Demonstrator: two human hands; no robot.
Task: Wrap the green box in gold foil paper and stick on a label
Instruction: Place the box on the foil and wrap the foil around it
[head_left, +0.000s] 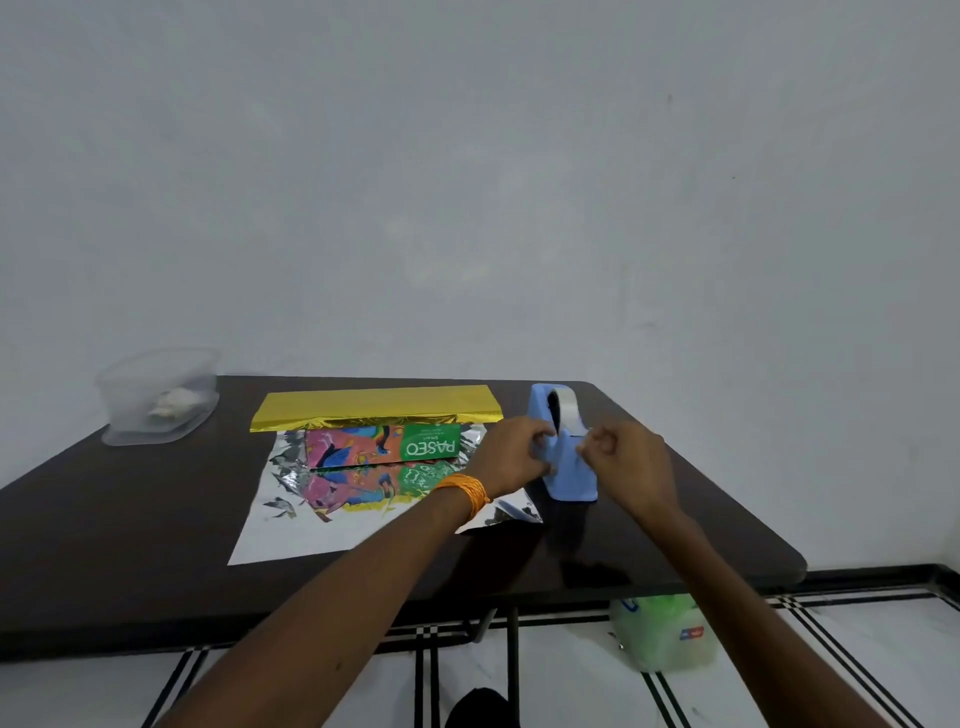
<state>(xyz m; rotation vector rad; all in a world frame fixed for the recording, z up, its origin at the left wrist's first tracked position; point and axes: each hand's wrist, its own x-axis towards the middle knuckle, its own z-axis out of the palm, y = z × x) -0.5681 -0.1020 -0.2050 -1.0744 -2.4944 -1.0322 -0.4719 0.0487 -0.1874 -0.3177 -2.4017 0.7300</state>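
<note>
At the table's right side, both hands meet at a blue tape dispenser: left hand curled against its body, right hand pinched, probably on tape. Left of the left hand, the green box lies lengthwise on foil paper. Farther left, a clear container.

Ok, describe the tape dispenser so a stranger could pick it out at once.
Start at the dark table and go to its right side, past the foil sheet carrying the green box. The tape dispenser stands upright between both hands: the only pale blue thing there, with a roll of tape on top.
</note>
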